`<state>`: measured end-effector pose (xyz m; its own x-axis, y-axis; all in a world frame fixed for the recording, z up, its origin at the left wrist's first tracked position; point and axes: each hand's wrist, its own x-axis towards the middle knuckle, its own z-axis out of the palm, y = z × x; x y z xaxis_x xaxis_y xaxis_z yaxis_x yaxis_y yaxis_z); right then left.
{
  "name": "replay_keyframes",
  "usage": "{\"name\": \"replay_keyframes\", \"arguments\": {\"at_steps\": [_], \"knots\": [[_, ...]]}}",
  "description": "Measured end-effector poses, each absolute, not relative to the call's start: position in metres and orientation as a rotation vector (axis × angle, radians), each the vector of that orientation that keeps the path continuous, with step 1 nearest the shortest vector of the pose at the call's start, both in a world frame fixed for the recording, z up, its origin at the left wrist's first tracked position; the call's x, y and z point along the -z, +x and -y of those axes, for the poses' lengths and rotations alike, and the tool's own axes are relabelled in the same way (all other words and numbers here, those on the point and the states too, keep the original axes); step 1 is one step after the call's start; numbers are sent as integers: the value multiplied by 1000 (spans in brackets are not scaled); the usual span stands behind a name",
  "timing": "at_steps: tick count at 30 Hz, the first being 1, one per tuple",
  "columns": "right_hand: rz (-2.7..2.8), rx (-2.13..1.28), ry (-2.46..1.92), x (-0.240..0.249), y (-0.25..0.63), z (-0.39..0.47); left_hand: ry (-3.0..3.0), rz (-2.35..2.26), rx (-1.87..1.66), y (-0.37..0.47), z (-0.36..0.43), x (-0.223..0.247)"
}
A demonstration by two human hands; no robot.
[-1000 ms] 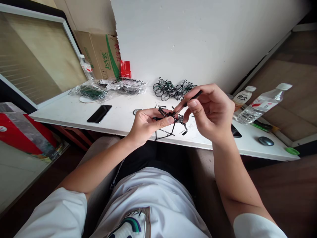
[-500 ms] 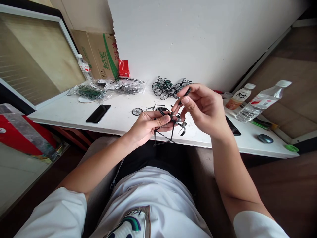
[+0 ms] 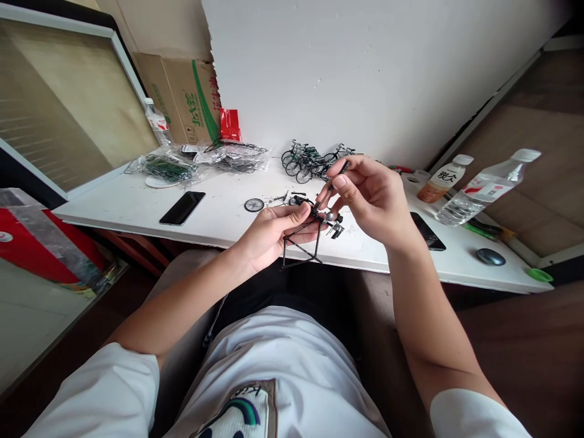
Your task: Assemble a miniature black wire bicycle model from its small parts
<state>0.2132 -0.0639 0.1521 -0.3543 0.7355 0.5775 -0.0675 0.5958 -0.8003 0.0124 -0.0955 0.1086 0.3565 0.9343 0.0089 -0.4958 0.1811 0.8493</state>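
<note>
A black miniature bicycle frame with handlebars hangs from my left hand, whose thumb and fingers pinch it near the front end. My right hand is closed around a thin dark screwdriver, its tip pointing down at the frame by my left thumb. Where the tip meets the frame is too small to make out. Just behind my left hand, a small spoked wheel lies on the white table among little loose parts.
Several assembled miniature bicycles stand against the wall. Plastic bags of parts lie at the back left, near a phone. On the right are two bottles a dark device and a mouse.
The bicycle frame has turned slightly in my left hand, shifting its handlebars. My right hand has moved a little to the left with the screwdriver. Both hands keep their grip.
</note>
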Motion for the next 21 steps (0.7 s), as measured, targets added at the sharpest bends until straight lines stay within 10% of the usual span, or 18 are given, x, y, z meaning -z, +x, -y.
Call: {"name": "replay_keyframes", "arguments": {"at_steps": [21], "knots": [[1633, -783, -567, -140, 204, 54, 967, -625, -1203, 18, 97, -107]]}}
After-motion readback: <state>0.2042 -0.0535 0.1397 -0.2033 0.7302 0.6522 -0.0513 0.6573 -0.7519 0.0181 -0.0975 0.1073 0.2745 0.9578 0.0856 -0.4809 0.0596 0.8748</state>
